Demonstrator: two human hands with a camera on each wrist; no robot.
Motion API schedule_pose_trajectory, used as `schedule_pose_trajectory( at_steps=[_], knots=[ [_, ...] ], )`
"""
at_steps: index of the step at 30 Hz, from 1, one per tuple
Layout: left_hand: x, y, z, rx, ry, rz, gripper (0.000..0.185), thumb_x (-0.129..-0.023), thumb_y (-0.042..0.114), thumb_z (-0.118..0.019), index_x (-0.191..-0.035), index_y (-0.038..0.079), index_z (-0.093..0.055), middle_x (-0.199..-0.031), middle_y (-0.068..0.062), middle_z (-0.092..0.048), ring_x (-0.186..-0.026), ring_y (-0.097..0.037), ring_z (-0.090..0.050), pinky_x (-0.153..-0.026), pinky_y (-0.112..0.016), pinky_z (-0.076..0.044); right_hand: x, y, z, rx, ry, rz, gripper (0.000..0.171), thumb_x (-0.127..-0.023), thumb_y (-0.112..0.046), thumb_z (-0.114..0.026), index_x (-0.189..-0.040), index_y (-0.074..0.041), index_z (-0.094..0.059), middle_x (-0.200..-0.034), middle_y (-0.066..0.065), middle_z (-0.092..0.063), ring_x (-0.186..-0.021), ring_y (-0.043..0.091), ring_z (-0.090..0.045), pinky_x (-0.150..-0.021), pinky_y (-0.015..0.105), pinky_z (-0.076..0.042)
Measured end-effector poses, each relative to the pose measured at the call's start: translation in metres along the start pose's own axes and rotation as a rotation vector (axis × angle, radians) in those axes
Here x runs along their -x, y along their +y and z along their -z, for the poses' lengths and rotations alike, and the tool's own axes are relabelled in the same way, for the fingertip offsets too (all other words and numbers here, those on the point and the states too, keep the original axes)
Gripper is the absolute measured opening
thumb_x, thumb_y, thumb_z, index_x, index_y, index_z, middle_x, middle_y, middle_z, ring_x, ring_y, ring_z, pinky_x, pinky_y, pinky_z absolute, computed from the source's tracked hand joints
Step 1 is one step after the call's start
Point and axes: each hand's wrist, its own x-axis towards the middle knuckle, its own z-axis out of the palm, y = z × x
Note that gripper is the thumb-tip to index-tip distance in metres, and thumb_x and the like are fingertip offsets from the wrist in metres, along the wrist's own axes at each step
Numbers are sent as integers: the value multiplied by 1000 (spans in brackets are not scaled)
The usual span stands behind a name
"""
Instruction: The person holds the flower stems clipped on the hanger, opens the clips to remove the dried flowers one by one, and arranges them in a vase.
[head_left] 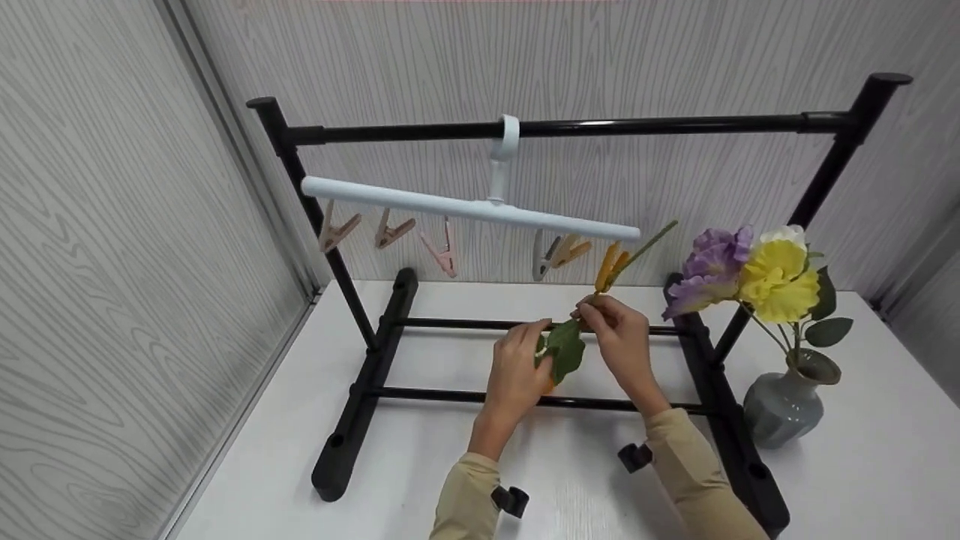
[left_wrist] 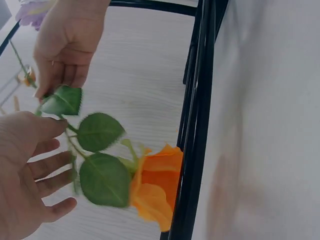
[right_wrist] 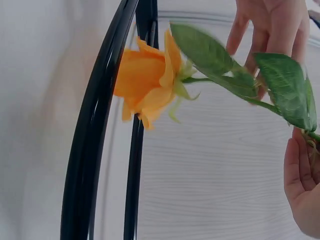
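An orange rose (right_wrist: 145,82) with green leaves (head_left: 566,351) hangs head down, its bloom beside the rack's lower bars. The rose's stem (head_left: 651,247) crosses the lower end of an orange clothespin (head_left: 604,271) and juts up to the right beyond it. Just below that clothespin, my right hand (head_left: 624,343) pinches the stem between thumb and fingertips. My left hand (head_left: 517,366) is at the leaves, its fingers spread and loosely extended, with a fingertip right at the stem in the left wrist view.
A pale blue hanger (head_left: 420,201) tilts down to the right from the black rack's top bar (head_left: 645,127). Several other clothespins, such as a pink one (head_left: 444,255), dangle from it. A grey vase (head_left: 784,409) with purple and yellow flowers (head_left: 780,281) stands right of the rack.
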Motion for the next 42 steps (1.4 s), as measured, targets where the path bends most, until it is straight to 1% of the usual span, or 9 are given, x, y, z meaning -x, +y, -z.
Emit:
schedule_pose_trajectory(
  at_steps=[5,9,12,18,22,25,30,36,42],
  knots=[
    [1,4,-3,3,24,-59,23,-91,-2,-67,-114,3,-71,-106,-10,-75,-100,-26,-68,-90,-47,-54,5,-6,-3,54,-8,-27,8,-98,0,-69,-97,5,-74,-88,17,-73,-77,8,-70,-72,21,-58],
    [1,3,0,35,30,-42,21,-89,-8,-64,-106,2,-72,-99,-10,-74,-90,-24,-68,-82,-40,-57,7,-11,-2,70,-25,-75,8,-97,-3,-72,-102,3,-75,-93,14,-75,-81,9,-71,-76,20,-57],
    [1,3,1,56,33,-22,21,-87,-11,-65,-103,1,-72,-97,-11,-74,-87,-24,-69,-77,-39,-58,6,-18,-1,79,-13,-62,12,-97,-6,-73,-106,3,-73,-94,12,-74,-82,9,-70,-77,20,-56],
    [-1,3,-1,60,39,-59,11,-87,-7,-68,-92,3,-69,-84,-8,-71,-78,-22,-68,-70,-37,-57,-1,-35,2,155,146,61,18,-98,-11,-74,-103,5,-68,-86,12,-72,-71,11,-69,-65,19,-54],
    [-2,3,0,77,29,-61,9,-89,-5,-68,-88,3,-68,-78,-6,-68,-70,-18,-63,-64,-36,-54,-12,-47,5,277,217,93,24,-99,-19,-74,-94,4,-71,-75,12,-72,-58,24,-69,-53,16,-50],
    [-3,4,2,88,0,-61,10,-89,-7,-66,-89,3,-68,-76,-5,-66,-69,-18,-60,-63,-35,-52,-21,-53,7,410,255,117,32,-96,-24,-77,-83,4,-70,-66,13,-69,-52,29,-65,-50,15,-43],
    [-3,6,4,100,-47,-51,14,-87,-8,-65,-94,3,-70,-80,-6,-69,-72,-18,-61,-65,-34,-53,-32,-59,6,571,303,144,41,-94,-29,-79,-70,2,-66,-59,13,-63,-47,22,-53,-48,25,-36],
    [-1,8,6,102,-115,-31,16,-90,-6,-67,-101,4,-73,-88,-7,-73,-80,-19,-67,-72,-34,-56,-37,-59,0,634,327,186,43,-94,-17,-70,-56,-7,-52,-47,3,-45,-41,9,-34,-42,30,-27],
    [-2,2,20,77,-279,27,25,-96,-1,-67,-117,8,-75,-104,-6,-76,-93,-18,-71,-82,-35,-58,-43,-60,3,635,406,250,44,-91,-10,-68,-51,-6,-50,-46,3,-42,-43,14,-34,-45,32,-26]
  ],
)
